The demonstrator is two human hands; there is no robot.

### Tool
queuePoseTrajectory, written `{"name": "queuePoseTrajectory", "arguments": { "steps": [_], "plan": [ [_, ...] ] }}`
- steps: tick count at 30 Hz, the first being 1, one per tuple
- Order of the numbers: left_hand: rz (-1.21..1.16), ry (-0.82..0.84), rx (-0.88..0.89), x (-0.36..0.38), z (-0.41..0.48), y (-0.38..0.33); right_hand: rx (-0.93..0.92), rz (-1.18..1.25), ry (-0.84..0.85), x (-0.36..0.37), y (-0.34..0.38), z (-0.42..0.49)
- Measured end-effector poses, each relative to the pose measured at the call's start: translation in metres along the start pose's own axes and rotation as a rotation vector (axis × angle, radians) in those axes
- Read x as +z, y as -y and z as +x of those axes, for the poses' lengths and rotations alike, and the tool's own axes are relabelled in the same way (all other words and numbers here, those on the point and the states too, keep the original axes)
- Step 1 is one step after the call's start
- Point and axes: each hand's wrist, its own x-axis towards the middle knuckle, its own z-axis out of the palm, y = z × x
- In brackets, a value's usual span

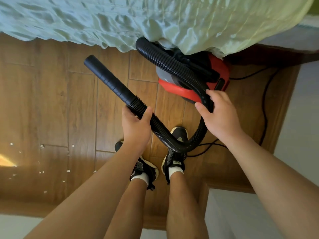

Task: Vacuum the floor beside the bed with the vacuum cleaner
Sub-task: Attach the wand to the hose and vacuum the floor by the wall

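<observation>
One vacuum cleaner; one hose, gripped by left hand, right hand.

cam: one, wide-angle, worn on my head | facing: forward and steeply down along my arms | near: my left hand and right hand on the hose, close, mid-frame | farther below: my shoes, wood floor | top edge: bed, running across

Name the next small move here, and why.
Probably lower the nozzle toward the white scraps on the floor at left: the left hand grips the hose with the nozzle pointing toward the bed, away from them.
</observation>
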Motion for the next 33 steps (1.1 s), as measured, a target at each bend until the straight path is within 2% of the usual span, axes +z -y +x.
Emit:
{"name": "queuePoseTrajectory", "arguments": {
  "steps": [4, 12, 17, 33],
  "plan": [
    [-0.027, -0.012, 0.013, -0.014, -0.002, -0.005, -0.041, 0.027, 0.023, 0.006, 0.031, -0.013],
    [-0.096, -0.050, 0.014, -0.037, 0.003, -0.014, -0.098, 0.105, 0.349, 0.045, 0.090, -0.042],
    [-0.118, -0.067, 0.027, -0.057, 0.008, -0.018, -0.138, 0.074, 0.456, 0.066, 0.115, -0.049],
    [-0.250, -0.173, 0.027, -0.139, 0.023, -0.024, -0.242, 0.169, 0.560, 0.115, 0.189, -0.053]
  ]
}}
